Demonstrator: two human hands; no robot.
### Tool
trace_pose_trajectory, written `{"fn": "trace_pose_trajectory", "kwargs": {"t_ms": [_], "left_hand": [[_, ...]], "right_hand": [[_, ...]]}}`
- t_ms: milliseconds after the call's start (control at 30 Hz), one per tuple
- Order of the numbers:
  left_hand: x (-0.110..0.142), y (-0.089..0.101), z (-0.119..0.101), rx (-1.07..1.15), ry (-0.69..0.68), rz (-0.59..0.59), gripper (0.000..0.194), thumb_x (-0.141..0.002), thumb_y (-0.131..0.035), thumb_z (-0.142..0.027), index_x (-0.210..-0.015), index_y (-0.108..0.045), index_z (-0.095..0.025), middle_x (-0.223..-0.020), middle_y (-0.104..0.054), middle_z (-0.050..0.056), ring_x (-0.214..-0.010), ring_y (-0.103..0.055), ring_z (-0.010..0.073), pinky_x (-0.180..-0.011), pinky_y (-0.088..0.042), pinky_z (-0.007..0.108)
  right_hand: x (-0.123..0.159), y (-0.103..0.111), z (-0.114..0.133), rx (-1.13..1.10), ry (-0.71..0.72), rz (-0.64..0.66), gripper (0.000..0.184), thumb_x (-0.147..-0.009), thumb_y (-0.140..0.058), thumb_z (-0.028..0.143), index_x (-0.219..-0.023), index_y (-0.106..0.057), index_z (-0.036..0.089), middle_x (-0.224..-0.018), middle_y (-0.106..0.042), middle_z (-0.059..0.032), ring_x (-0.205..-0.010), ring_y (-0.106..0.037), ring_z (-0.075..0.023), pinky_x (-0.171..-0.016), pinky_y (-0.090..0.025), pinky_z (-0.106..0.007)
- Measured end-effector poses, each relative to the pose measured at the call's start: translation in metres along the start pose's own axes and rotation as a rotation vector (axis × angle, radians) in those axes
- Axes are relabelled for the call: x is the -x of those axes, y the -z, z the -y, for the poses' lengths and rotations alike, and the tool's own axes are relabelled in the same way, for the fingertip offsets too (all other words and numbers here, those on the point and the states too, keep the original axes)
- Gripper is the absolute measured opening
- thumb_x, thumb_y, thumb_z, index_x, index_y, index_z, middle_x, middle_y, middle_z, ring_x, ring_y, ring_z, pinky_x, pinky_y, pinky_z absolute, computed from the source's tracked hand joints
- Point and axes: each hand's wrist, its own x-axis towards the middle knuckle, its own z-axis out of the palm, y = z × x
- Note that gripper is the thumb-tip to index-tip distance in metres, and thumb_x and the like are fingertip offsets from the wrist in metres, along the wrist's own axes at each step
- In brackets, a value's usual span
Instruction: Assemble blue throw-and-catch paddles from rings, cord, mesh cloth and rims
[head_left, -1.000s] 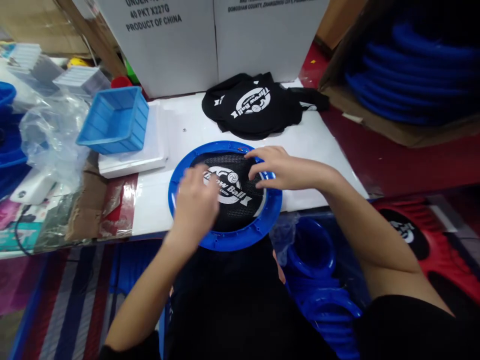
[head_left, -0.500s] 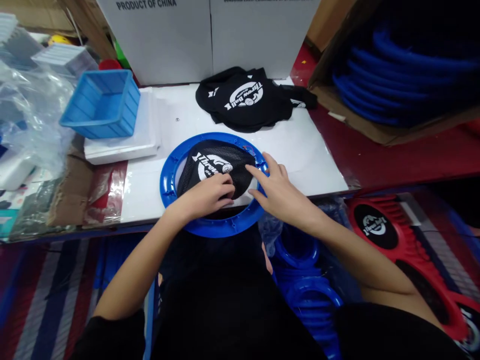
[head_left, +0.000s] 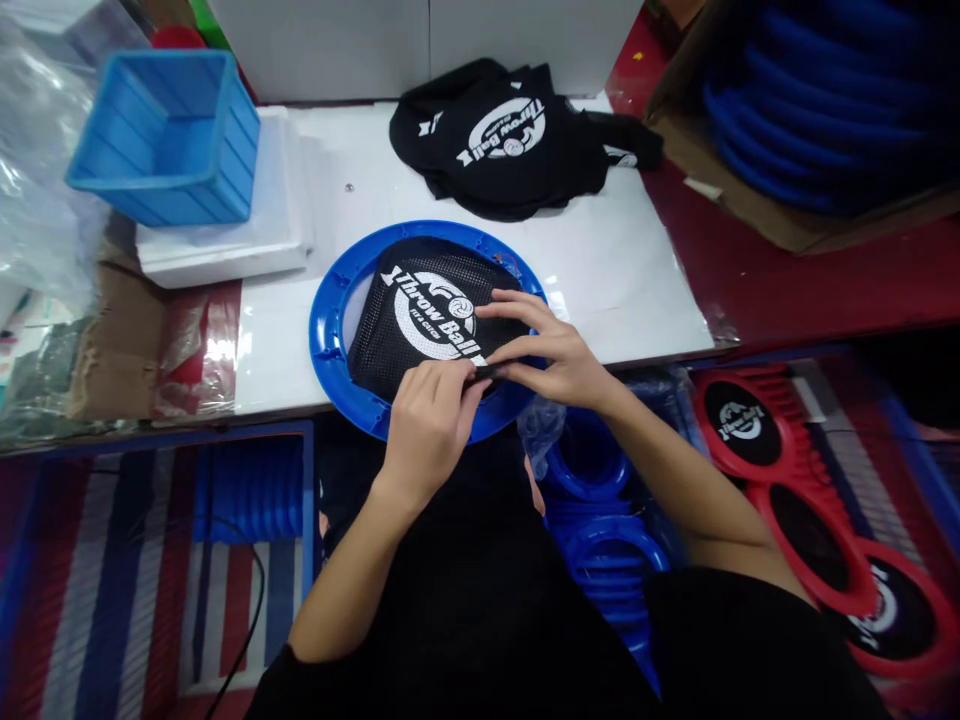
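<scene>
A blue plastic ring (head_left: 330, 325) lies at the near edge of the white table top (head_left: 622, 270). Inside it sits a black mesh net (head_left: 405, 330) printed "Throw Ball" in white, loose and not filling the ring. My left hand (head_left: 427, 425) pinches the net's near edge with bent fingers. My right hand (head_left: 544, 350) pinches the same edge just to the right, over the ring's near right rim. The two hands almost touch.
A pile of black nets (head_left: 502, 150) lies at the back of the table. A blue tub (head_left: 169, 140) stands on white foam at the back left. Blue rings (head_left: 600, 500) are stacked below right, red finished rackets (head_left: 787, 480) further right, and a box of blue rings (head_left: 817, 100) sits top right.
The net was spread across the ring, then bunched toward the upper left. Both hands came together at its near edge and now pinch it. My view tilted down.
</scene>
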Motion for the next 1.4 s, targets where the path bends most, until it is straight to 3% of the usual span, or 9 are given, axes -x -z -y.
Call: {"fn": "trace_pose_trajectory", "kwargs": {"t_ms": [100, 367, 567, 800, 933, 1100, 1400], "left_hand": [[0.002, 0.002, -0.005, -0.074, -0.001, 0.017, 0.006, -0.103, -0.062, -0.015, -0.108, -0.067, -0.015, -0.093, -0.074, 0.008, -0.086, -0.067, 0.0226, -0.076, -0.048, 0.036], [0.017, -0.008, -0.021, -0.103, 0.002, -0.080, 0.021, -0.096, -0.065, -0.003, -0.111, -0.076, -0.014, -0.093, -0.077, 0.010, -0.086, -0.066, 0.0237, -0.076, -0.044, 0.038], [0.016, -0.012, -0.008, -0.016, -0.103, -0.121, 0.027, -0.092, -0.068, -0.001, -0.114, -0.075, -0.016, -0.094, -0.078, 0.009, -0.087, -0.067, 0.0235, -0.076, -0.046, 0.037], [0.001, 0.001, 0.018, 0.120, -0.223, 0.112, 0.027, -0.099, -0.057, -0.005, -0.114, -0.073, -0.021, -0.100, -0.078, 0.008, -0.091, -0.066, 0.0225, -0.074, -0.051, 0.037], [-0.003, 0.004, 0.023, 0.142, -0.247, 0.180, 0.026, -0.099, -0.058, -0.006, -0.114, -0.072, -0.021, -0.103, -0.077, 0.008, -0.093, -0.065, 0.0228, -0.075, -0.052, 0.037], [-0.006, 0.004, 0.022, 0.112, -0.265, 0.281, 0.020, -0.099, -0.059, -0.009, -0.110, -0.073, -0.020, -0.102, -0.076, 0.008, -0.090, -0.063, 0.0227, -0.072, -0.049, 0.037], [-0.005, 0.004, 0.022, 0.080, -0.289, 0.283, 0.022, -0.099, -0.058, -0.006, -0.111, -0.071, -0.018, -0.099, -0.074, 0.008, -0.090, -0.060, 0.0225, -0.072, -0.050, 0.037]], "right_hand": [[0.001, 0.001, -0.004, -0.037, 0.051, 0.001, 0.010, -0.092, -0.079, 0.024, -0.099, -0.082, 0.031, -0.136, -0.074, -0.0045, -0.144, -0.057, -0.0317, -0.118, -0.047, -0.063], [0.003, 0.007, -0.009, -0.078, 0.169, 0.032, 0.020, -0.090, -0.078, 0.017, -0.104, -0.082, 0.030, -0.135, -0.074, -0.0052, -0.143, -0.056, -0.0321, -0.115, -0.047, -0.063], [0.009, 0.014, -0.009, -0.008, 0.200, 0.061, 0.021, -0.090, -0.076, 0.016, -0.106, -0.080, 0.029, -0.135, -0.074, -0.0057, -0.143, -0.055, -0.0319, -0.116, -0.043, -0.064], [0.020, 0.013, -0.011, 0.103, 0.156, 0.056, 0.021, -0.089, -0.075, 0.020, -0.102, -0.080, 0.036, -0.130, -0.076, -0.0011, -0.139, -0.059, -0.0298, -0.117, -0.041, -0.064], [0.020, 0.016, -0.009, 0.120, 0.107, 0.101, 0.013, -0.091, -0.072, 0.024, -0.094, -0.081, 0.034, -0.130, -0.076, -0.0009, -0.139, -0.059, -0.0300, -0.117, -0.042, -0.065], [0.020, 0.018, -0.008, 0.185, 0.158, 0.131, 0.012, -0.093, -0.070, 0.025, -0.090, -0.079, 0.031, -0.129, -0.076, -0.0026, -0.139, -0.058, -0.0298, -0.117, -0.045, -0.064], [0.021, 0.016, -0.009, 0.210, 0.169, 0.158, 0.013, -0.093, -0.068, 0.024, -0.091, -0.079, 0.031, -0.129, -0.075, -0.0027, -0.140, -0.057, -0.0297, -0.116, -0.044, -0.064]]}}
